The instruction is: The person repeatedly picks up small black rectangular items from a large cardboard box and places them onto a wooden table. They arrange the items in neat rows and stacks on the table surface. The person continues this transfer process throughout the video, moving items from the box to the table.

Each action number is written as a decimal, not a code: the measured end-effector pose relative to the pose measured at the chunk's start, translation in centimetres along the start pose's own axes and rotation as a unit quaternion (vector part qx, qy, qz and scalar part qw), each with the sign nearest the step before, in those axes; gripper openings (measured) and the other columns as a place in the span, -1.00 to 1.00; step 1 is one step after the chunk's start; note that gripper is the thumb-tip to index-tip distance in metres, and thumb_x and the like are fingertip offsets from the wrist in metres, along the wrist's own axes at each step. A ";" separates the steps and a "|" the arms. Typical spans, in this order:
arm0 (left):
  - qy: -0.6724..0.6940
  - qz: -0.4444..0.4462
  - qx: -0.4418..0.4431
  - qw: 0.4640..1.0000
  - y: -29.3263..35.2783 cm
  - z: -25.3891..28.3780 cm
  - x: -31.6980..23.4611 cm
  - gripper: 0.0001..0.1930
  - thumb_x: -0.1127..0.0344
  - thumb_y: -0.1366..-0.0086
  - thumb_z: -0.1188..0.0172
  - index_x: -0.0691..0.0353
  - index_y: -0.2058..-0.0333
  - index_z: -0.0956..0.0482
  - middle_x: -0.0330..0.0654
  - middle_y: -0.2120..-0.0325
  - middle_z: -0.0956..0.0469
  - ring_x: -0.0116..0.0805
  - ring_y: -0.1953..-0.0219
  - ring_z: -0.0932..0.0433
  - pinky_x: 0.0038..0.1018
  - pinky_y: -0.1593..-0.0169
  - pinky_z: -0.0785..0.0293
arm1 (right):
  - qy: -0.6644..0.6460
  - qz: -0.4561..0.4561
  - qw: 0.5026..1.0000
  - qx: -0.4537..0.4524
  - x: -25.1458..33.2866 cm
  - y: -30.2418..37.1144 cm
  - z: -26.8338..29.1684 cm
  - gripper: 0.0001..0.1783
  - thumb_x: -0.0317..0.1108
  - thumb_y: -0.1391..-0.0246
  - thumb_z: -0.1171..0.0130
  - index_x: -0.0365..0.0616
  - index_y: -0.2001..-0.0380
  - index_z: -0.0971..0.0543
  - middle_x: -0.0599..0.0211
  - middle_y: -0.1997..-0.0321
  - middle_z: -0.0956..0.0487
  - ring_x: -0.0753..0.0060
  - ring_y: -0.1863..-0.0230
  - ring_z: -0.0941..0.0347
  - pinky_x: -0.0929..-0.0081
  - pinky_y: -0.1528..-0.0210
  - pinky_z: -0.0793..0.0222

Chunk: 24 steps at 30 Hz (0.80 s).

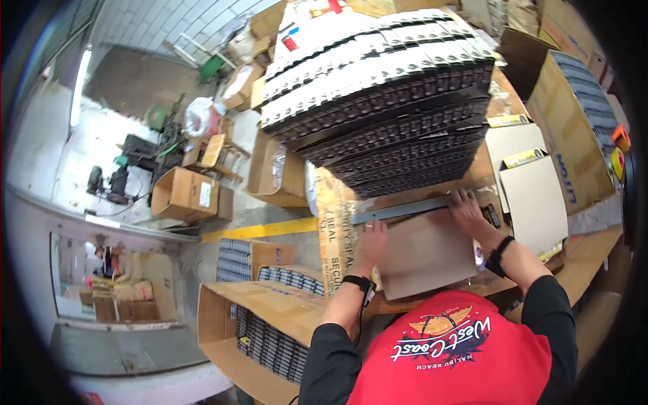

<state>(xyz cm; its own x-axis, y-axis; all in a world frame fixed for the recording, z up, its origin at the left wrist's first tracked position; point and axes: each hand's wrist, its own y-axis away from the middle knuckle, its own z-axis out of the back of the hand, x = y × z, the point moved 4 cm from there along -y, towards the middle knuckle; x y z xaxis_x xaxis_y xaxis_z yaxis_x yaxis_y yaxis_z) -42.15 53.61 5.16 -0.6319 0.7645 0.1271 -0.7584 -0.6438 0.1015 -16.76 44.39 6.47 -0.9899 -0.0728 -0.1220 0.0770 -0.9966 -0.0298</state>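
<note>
A flat brown cardboard sheet lies in front of me on the wooden table. At its far left corner my left hand is closed, the fingers bent over the edge. My right hand grips the far right corner, its fingertips beside a long grey strip that runs across the table just beyond the sheet. Past the strip rise tall stacks of small black boxes with white tops. A small dark object sits right of my right hand.
Pale card blanks with yellow edges are piled on the right. An open carton of packed boxes stands at lower left, near a printed cardboard edge. Another full carton is at far right. Beyond lie a yellow floor line and cartons.
</note>
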 end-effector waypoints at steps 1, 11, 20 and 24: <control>-0.002 0.002 -0.019 1.000 -1.1 0.9 0.6 -0.69 0.39 0.00 -0.11 0.25 0.21 -0.43 -0.09 0.16 -0.42 -0.15 0.05 -0.40 -0.15 0.07 -0.35 | 0.013 -0.005 1.000 -0.004 0.0 -0.3 -0.1 -0.72 -0.33 0.14 0.00 -0.16 0.30 -0.52 0.16 0.14 -0.38 0.20 0.02 -0.27 0.21 0.03 -0.19; 0.137 -0.066 -0.056 0.987 1.9 4.8 -1.6 -0.74 0.34 -0.05 -0.11 0.29 0.25 -0.43 -0.04 0.10 -0.36 -0.13 0.01 -0.34 -0.19 -0.03 -0.28 | 0.035 -0.057 0.997 0.048 -0.2 -0.7 -1.9 -0.72 -0.31 0.09 -0.02 -0.12 0.29 -0.57 0.21 0.07 -0.38 0.23 -0.03 -0.22 0.20 0.01 -0.15; 0.183 -0.132 0.047 0.973 12.1 1.1 -5.1 -0.63 0.45 0.14 -0.15 0.26 0.23 -0.43 -0.09 0.22 -0.39 -0.13 0.12 -0.40 -0.38 0.17 -0.46 | 0.001 -0.118 0.961 0.248 0.1 -1.7 -2.6 -0.52 -0.31 0.10 -0.02 -0.18 0.03 -0.44 0.09 -0.16 -0.27 0.11 -0.20 -0.16 0.07 -0.18 -0.02; 0.220 -0.045 0.055 0.973 11.4 1.7 -4.6 -0.79 0.46 0.14 -0.16 0.26 0.42 -0.50 -0.10 0.27 -0.39 -0.11 0.16 -0.43 -0.36 0.19 -0.47 | -0.187 0.122 0.974 0.037 4.1 5.6 0.0 -0.32 -0.30 0.30 -0.26 -0.24 0.01 -0.32 -0.03 -0.08 -0.29 -0.08 -0.15 -0.15 0.06 -0.13 -0.16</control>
<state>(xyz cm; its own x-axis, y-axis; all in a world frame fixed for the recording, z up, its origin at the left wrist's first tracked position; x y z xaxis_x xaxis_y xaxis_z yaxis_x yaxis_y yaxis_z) -47.60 42.73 7.36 -0.5897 0.7417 -0.3196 -0.8071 -0.5554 0.2001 -20.36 38.55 5.78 -0.9188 -0.3028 0.2534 0.3199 -0.9470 0.0284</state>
